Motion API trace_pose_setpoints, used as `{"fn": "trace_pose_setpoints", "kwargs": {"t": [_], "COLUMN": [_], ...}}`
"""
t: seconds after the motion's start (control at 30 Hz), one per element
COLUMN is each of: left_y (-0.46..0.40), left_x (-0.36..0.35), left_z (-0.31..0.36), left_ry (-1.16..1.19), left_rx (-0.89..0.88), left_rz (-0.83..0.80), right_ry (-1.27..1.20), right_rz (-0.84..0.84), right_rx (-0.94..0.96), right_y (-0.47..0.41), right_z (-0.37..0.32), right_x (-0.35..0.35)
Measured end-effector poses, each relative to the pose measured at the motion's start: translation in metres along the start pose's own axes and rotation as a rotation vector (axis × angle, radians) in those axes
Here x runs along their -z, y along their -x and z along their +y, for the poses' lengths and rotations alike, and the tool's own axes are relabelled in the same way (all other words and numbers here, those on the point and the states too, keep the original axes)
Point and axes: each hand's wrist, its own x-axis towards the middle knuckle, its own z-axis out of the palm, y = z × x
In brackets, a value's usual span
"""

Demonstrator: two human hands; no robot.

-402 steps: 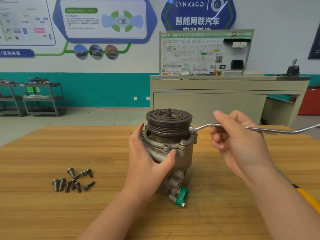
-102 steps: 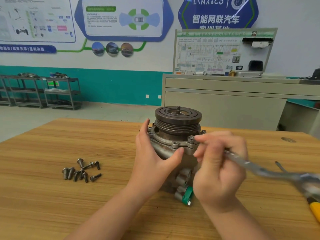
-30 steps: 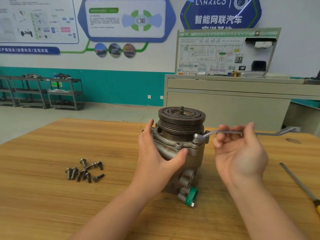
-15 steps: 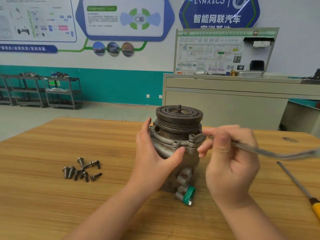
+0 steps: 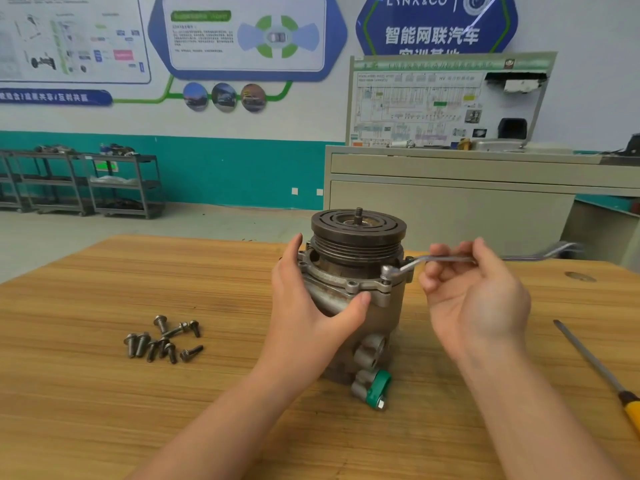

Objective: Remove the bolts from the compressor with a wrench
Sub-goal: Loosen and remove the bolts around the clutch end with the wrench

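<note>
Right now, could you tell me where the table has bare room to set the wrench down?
Bare wood lies between the right hand and the screwdriver, and near the front edge. Left of the compressor, loose bolts crowd it.

an automotive training workshop: car posters (image 5: 242, 36), wiring-diagram board (image 5: 446, 102), parts racks (image 5: 121, 183)

Compressor (image 5: 349, 299) dull cast metal – wrench (image 5: 450, 259) shiny steel; bolts (image 5: 162, 339) grey metal; table (image 5: 104, 393) grained wood.
</note>
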Motion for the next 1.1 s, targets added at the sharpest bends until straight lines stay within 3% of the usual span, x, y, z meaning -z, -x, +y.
{"fn": "trace_pose_setpoints", "kwargs": {"t": [0.03, 0.1, 0.33, 0.5, 0.8, 0.93, 1.0, 1.1], "left_y": [0.000, 0.000, 0.000, 0.000, 0.000, -0.001, -0.001, -0.001], "left_x": [0.000, 0.000, 0.000, 0.001, 0.001, 0.001, 0.000, 0.000], "left_z": [-0.001, -0.001, -0.001, -0.001, -0.002, -0.003, -0.002, -0.001], "left_ry": [0.003, 0.010, -0.003, -0.021, -0.027, -0.023, -0.020, -0.007], "left_rx": [0.001, 0.004, -0.011, -0.034, -0.063, -0.060, -0.052, -0.036], "left_rz": [0.001, -0.008, -0.008, 0.002, 0.017, 0.005, 0.002, -0.009], "right_ry": [-0.087, -0.162, 0.439, 0.708, 0.767, 0.613, 0.431, 0.172], "right_rz": [0.008, 0.007, -0.196, -0.434, -0.462, -0.364, -0.194, 0.035], "right_rx": [-0.077, -0.051, 0.742, 1.024, 1.044, 1.021, 0.866, 0.371], "right_y": [-0.005, -0.008, 0.019, 0.027, 0.036, 0.039, 0.036, 0.020], "right_z": [-0.004, -0.012, -0.003, 0.008, 0.024, 0.028, 0.023, 0.012], "right_x": [0.002, 0.003, -0.007, 0.000, 0.001, -0.003, -0.005, -0.004]}}
